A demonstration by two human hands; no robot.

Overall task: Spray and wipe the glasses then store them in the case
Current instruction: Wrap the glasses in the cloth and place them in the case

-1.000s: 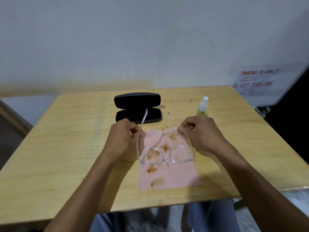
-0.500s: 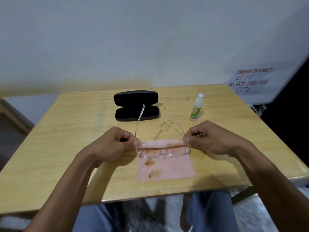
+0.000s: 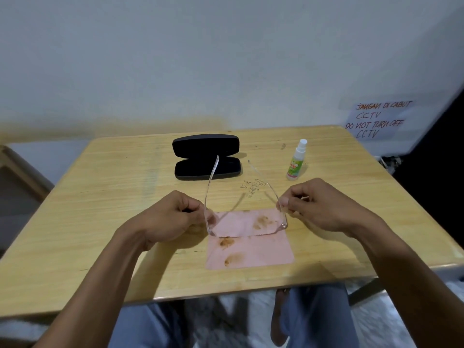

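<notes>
Clear-framed glasses (image 3: 210, 187) hang above the table with both temples unfolded and pointing away from me. My left hand (image 3: 173, 214) pinches the left temple near the hinge. My right hand (image 3: 313, 204) pinches the right temple near its hinge. The lenses tilt down toward a pink cloth (image 3: 253, 249) with brown stains, which lies flat beneath them. A black glasses case (image 3: 206, 156) lies open behind the glasses. A small white spray bottle (image 3: 296, 160) with a green label stands upright to the right of the case.
The wooden table (image 3: 105, 222) stands against a white wall. A paper sign (image 3: 376, 121) with handwriting hangs on the wall at the right. A chair edge (image 3: 17, 167) shows at the left. My knees are under the table's front edge.
Both hands have lifted the glasses off the cloth and tilted the front down, so the lenses now face the table. The hands have spread slightly apart.
</notes>
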